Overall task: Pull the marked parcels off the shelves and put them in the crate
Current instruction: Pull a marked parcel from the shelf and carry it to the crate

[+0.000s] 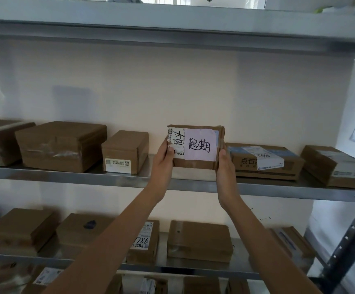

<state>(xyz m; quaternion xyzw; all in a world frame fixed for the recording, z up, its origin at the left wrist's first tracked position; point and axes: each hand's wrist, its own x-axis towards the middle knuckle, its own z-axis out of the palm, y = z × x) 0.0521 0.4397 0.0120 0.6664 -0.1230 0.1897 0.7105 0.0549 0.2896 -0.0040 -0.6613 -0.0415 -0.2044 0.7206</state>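
Observation:
A small brown cardboard parcel (195, 163) with a pale pink handwritten note taped to its face is held up in front of the middle shelf (66, 177). My left hand (165, 157) grips its left edge and my right hand (225, 164) grips its right edge. The parcel is tilted with its labelled face toward me, lifted slightly above the shelf surface. No crate is in view.
Plain brown parcels (60, 145) sit left of the held one, and two with printed labels (265, 161) lie to its right. The lower shelf (172, 268) carries several more boxes, one marked 1786 (143, 240). A dark perforated upright (350, 234) stands at the right.

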